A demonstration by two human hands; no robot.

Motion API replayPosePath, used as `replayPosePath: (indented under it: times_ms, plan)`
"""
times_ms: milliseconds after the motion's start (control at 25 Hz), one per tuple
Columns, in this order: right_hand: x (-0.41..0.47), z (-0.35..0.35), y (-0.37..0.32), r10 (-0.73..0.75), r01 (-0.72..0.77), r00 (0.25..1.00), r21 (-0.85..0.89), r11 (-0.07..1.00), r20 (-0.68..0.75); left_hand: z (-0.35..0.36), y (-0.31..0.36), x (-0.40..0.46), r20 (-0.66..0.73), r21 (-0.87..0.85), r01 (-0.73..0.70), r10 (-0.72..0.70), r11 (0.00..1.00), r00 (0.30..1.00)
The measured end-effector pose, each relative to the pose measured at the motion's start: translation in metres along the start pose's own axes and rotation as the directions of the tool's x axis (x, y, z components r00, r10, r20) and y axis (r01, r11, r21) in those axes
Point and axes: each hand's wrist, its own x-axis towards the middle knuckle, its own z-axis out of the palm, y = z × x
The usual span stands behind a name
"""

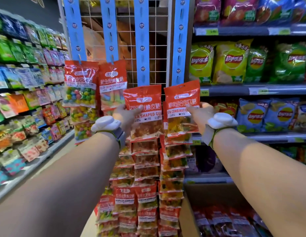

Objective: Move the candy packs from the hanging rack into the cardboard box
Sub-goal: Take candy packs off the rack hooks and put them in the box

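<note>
I have both hands up at the hanging rack (143, 40), a wire grid with blue clip strips; my left hand (126, 115) pinches the cola-shaped gum pack (143, 113), thumb on its front, fingers behind; my right hand (200, 113) grips the fun combination pack (182, 108) just to its right, thumb on its label; more candy packs (147, 194) hang in columns below; two ball and worm gum packs (95, 84) stay clipped to the left; chip bags (230, 62) fill the right shelves.
</note>
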Motion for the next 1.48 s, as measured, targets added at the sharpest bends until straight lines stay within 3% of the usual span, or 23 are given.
replayPosePath:
  times_ms: [240, 360, 480, 720, 1000, 1280, 1480]
  plan:
    - [0.042, 0.018, -0.008, -0.138, 0.137, 0.99, -0.058, 0.989, -0.021, 0.01, 0.02, 0.046, -0.113, 0.052, -0.099, 0.104, 0.994, 0.988]
    - [0.085, 0.022, -0.003, -0.096, 0.105, 0.992, -0.102, 0.989, 0.087, 0.009, 0.019, 0.064, -0.162, 0.127, -0.091, 0.111, 0.988, 0.981]
    - [0.132, 0.026, 0.015, -0.074, 0.086, 0.992, -0.122, 0.989, 0.103, 0.009, 0.014, 0.072, -0.196, 0.146, -0.075, 0.104, 0.986, 0.975]
    - [0.107, 0.03, -0.007, 0.021, 0.009, 0.989, -0.199, 0.98, 0.146, 0.016, 0.007, 0.08, -0.216, 0.107, -0.081, 0.103, 0.991, 0.971]
    - [0.111, 0.034, -0.002, -0.002, 0.014, 0.999, -0.337, 0.941, 0.035, 0.019, 0.004, 0.085, -0.196, 0.131, -0.07, 0.095, 0.989, 0.976]
    - [0.112, 0.036, 0.022, -0.009, 0.021, 0.999, -0.271, 0.962, 0.048, 0.022, 0.006, 0.078, -0.201, 0.155, -0.113, 0.144, 0.981, 0.969]
    - [0.112, 0.035, 0.029, -0.038, 0.053, 0.998, -0.279, 0.959, 0.057, 0.032, 0.026, 0.079, -0.207, 0.283, -0.185, 0.248, 0.941, 0.947]
